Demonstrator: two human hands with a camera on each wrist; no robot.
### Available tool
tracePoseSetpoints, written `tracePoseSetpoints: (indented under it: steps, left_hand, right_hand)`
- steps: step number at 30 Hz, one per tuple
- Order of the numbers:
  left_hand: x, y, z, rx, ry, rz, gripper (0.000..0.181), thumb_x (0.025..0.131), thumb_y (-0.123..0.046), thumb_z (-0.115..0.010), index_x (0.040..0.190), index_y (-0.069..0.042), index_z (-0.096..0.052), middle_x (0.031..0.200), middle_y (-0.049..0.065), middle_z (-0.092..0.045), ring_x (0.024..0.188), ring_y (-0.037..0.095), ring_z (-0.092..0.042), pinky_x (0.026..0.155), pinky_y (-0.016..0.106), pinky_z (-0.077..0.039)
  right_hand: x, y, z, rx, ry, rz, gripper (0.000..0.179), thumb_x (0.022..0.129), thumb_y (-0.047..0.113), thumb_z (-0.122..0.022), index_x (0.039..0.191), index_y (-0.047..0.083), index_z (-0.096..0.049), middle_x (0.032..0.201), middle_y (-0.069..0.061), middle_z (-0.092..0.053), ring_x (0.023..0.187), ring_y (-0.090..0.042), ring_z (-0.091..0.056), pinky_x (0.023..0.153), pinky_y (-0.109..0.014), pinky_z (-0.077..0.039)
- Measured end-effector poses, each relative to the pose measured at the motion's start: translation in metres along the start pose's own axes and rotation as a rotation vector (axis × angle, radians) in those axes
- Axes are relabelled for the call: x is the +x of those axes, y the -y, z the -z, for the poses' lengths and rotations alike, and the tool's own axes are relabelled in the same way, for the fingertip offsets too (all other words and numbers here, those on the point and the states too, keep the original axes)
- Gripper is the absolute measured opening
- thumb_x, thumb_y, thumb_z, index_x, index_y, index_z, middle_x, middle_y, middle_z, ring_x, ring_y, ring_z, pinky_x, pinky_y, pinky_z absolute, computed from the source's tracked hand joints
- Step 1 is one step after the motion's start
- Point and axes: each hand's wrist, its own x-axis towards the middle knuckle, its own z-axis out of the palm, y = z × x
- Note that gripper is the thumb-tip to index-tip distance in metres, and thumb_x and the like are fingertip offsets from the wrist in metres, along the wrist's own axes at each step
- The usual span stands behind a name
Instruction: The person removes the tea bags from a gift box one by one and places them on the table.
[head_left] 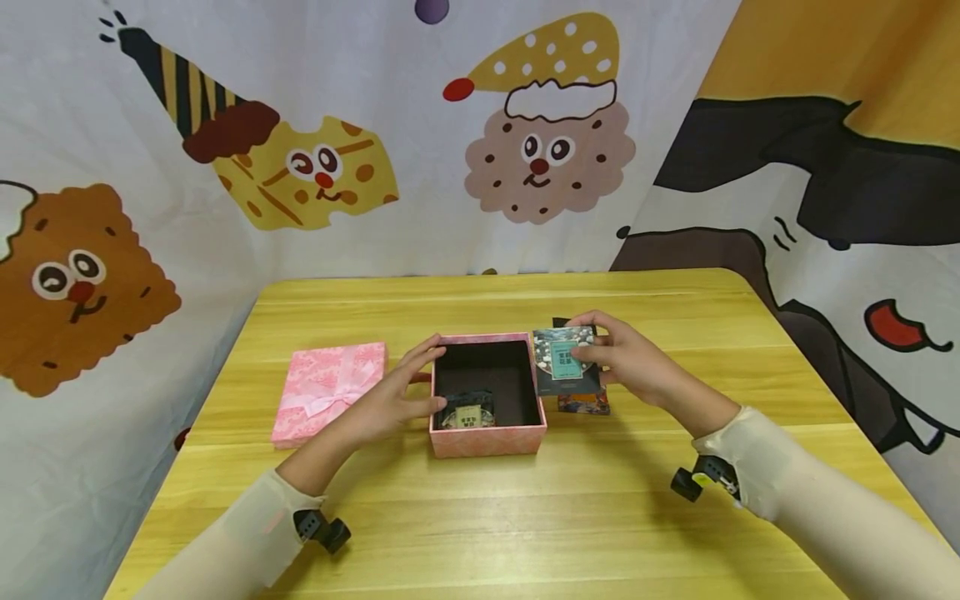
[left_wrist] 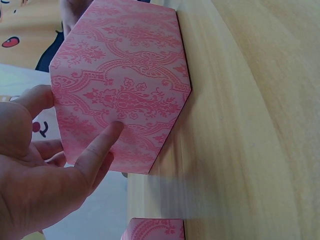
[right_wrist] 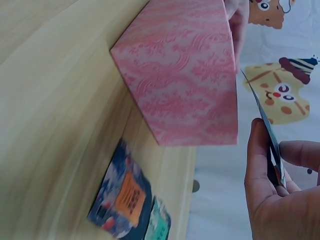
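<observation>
1. Worktop: a yellow wooden surface that carries every item. Cartoon-printed cloth hangs behind it and to both sides.
2. Box lid: pink with a bow, lying flat on the worktop to the left of the box, near it but apart.
3. Pink box: open, dark-lined, standing at the centre of the worktop. One card already rests inside, leaning against the near wall.
4. Left hand: fingers straight and relaxed, pressed against the left outer wall of the box; the left wrist view shows a fingertip flat on the patterned side. Maintain this bracing so the box does not slide during insertion.
5. Right hand: thumb and fingers pinch a dark picture card by its right edge, holding it raised beside the right wall of the box.
6. Spare cards: lying flat on the worktop just beside the right wall, partly under the held card.
7. Procedure note: it appears best to carry the held card over the rim, tilt it to clear the walls, and lower it onto the card inside before releasing the pinch.
</observation>
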Motion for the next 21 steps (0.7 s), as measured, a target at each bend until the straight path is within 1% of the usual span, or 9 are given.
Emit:
tracePoseSetpoints:
  steps: [1, 2, 4, 8, 10, 12, 14, 19, 21]
  left_hand:
    - [0.000, 0.000, 0.000, 0.002, 0.000, 0.000, 0.078, 0.099, -0.010, -0.071, 0.164, -0.011, -0.027, 0.174, 0.003, -0.005, 0.148, 0.048, -0.031, 0.115, 0.069, -0.029]
    - [0.000, 0.000, 0.000, 0.003, -0.001, 0.000, 0.078, 0.099, -0.010, -0.070, 0.164, -0.011, -0.027, 0.174, 0.003, -0.005, 0.149, 0.048, -0.030, 0.115, 0.069, -0.029]
    - [0.000, 0.000, 0.000, 0.001, 0.000, 0.000, 0.078, 0.099, -0.010, -0.070, 0.164, -0.011, -0.027, 0.174, 0.003, -0.004, 0.148, 0.048, -0.030, 0.115, 0.069, -0.029]
    - [0.000, 0.000, -0.001, -0.012, 0.001, -0.004, 0.079, 0.099, -0.009, -0.070, 0.164, -0.009, -0.026, 0.174, 0.004, -0.004, 0.146, 0.050, -0.033, 0.112, 0.068, -0.035]
    - [0.000, 0.001, -0.001, -0.012, 0.002, -0.010, 0.078, 0.099, -0.009, -0.070, 0.164, -0.008, -0.026, 0.174, 0.004, -0.005, 0.145, 0.051, -0.034, 0.111, 0.068, -0.037]
    - [0.001, 0.001, -0.001, -0.008, 0.001, -0.014, 0.078, 0.099, -0.007, -0.069, 0.163, -0.006, -0.026, 0.174, 0.003, -0.005, 0.146, 0.051, -0.033, 0.111, 0.068, -0.036]
    - [0.001, 0.001, -0.001, -0.003, 0.001, -0.015, 0.078, 0.099, -0.006, -0.069, 0.163, -0.006, -0.025, 0.174, 0.002, -0.005, 0.147, 0.050, -0.032, 0.112, 0.067, -0.035]
    - [0.000, 0.000, -0.001, -0.007, -0.001, -0.009, 0.078, 0.099, -0.005, -0.069, 0.164, -0.006, -0.025, 0.174, 0.001, -0.005, 0.147, 0.050, -0.032, 0.113, 0.068, -0.035]
    - [0.000, -0.001, -0.001, -0.010, -0.003, -0.007, 0.078, 0.099, -0.005, -0.069, 0.164, -0.007, -0.026, 0.174, 0.001, -0.005, 0.147, 0.050, -0.032, 0.112, 0.068, -0.034]
  right_hand:
    - [-0.001, -0.001, 0.002, -0.003, -0.008, -0.007, 0.039, 0.107, 0.011, -0.056, 0.143, 0.004, -0.041, 0.115, -0.017, -0.057, 0.090, -0.020, -0.063, 0.075, -0.037, -0.058]
    - [-0.002, -0.003, 0.004, 0.003, -0.011, -0.009, 0.039, 0.107, 0.011, -0.055, 0.143, 0.004, -0.041, 0.117, -0.017, -0.057, 0.093, -0.022, -0.065, 0.079, -0.041, -0.059]
    - [-0.003, -0.006, 0.007, 0.002, -0.019, -0.017, 0.039, 0.108, 0.012, -0.054, 0.143, 0.005, -0.041, 0.117, -0.017, -0.058, 0.093, -0.022, -0.066, 0.079, -0.042, -0.059]
    - [-0.005, -0.012, 0.012, 0.002, -0.027, -0.034, 0.039, 0.108, 0.014, -0.053, 0.143, 0.006, -0.040, 0.116, -0.016, -0.058, 0.091, -0.021, -0.066, 0.077, -0.040, -0.059]
    - [-0.007, -0.015, 0.014, -0.007, -0.033, -0.053, 0.038, 0.108, 0.015, -0.053, 0.143, 0.007, -0.040, 0.114, -0.015, -0.057, 0.086, -0.019, -0.063, 0.073, -0.038, -0.058]
    - [-0.009, -0.019, 0.016, -0.017, -0.037, -0.070, 0.038, 0.108, 0.016, -0.052, 0.143, 0.007, -0.040, 0.111, -0.013, -0.056, 0.081, -0.018, -0.059, 0.070, -0.037, -0.055]
    - [-0.012, -0.022, 0.017, -0.023, -0.035, -0.082, 0.038, 0.109, 0.016, -0.052, 0.143, 0.006, -0.040, 0.110, -0.013, -0.055, 0.081, -0.018, -0.057, 0.070, -0.037, -0.054]
    - [-0.016, -0.034, 0.018, -0.007, -0.030, -0.104, 0.035, 0.111, 0.017, -0.048, 0.143, 0.003, -0.041, 0.114, -0.012, -0.057, 0.093, -0.021, -0.063, 0.077, -0.040, -0.055]
    - [-0.016, -0.039, 0.019, 0.004, -0.027, -0.114, 0.034, 0.111, 0.017, -0.047, 0.142, 0.003, -0.042, 0.115, -0.012, -0.058, 0.095, -0.022, -0.063, 0.079, -0.040, -0.055]
